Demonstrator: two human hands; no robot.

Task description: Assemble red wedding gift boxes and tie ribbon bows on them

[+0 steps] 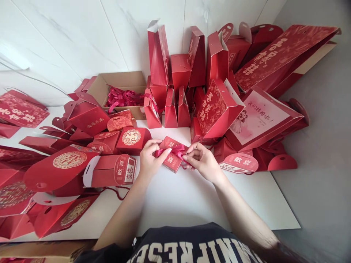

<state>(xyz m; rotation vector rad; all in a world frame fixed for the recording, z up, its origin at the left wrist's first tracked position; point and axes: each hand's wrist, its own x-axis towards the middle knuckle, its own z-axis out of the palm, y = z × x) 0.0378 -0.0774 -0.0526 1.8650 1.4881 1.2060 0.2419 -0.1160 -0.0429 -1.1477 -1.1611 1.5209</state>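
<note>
A small red gift box (172, 163) with pale Chinese characters lies in front of me between my hands. Across its middle runs a shiny magenta ribbon (178, 150), looped into a bow. My left hand (152, 157) pinches the ribbon at the left side of the box, thumb on top. On the right side, my right hand (201, 160) has thumb and fingertips closed on the other part of the bow. The fingers beneath the box's edges are partly hidden.
Behind, a cardboard box (120, 80) holds a heap of magenta ribbons (123, 98). Red gift boxes crowd the white table (181, 204), including a round-topped one (109, 171) at left and a triangular one (216, 109) at right. A grey wall (323, 153) bounds the right side.
</note>
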